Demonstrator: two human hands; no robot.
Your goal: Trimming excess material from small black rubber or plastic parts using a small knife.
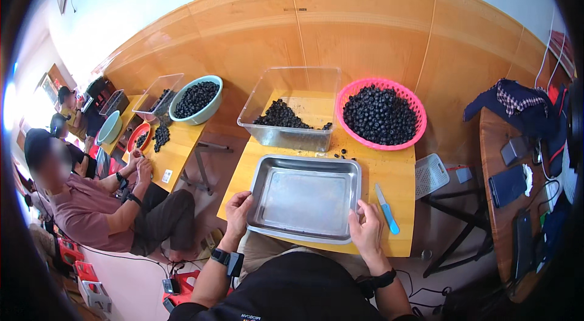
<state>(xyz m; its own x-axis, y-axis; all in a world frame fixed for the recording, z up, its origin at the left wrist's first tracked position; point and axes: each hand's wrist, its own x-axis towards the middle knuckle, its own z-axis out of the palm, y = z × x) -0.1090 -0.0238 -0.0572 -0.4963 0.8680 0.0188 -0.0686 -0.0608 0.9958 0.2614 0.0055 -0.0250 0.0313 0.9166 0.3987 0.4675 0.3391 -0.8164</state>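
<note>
Yellow wooden table (401,199) has a rectangular silver metal tray (304,199) near its front edge — left hand (239,207) and right hand (366,228) at opposite rims, fingers part-curled, can't tell if pinching — blue-handled knife (388,211) just right.

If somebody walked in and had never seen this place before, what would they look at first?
Probably the bright pink basket, heaped with round dark fruit, at the back right of the yellow table. Next comes the shiny metal tray up front, between the person's left hand and right hand. A blue-handled knife lies right of it.
</note>
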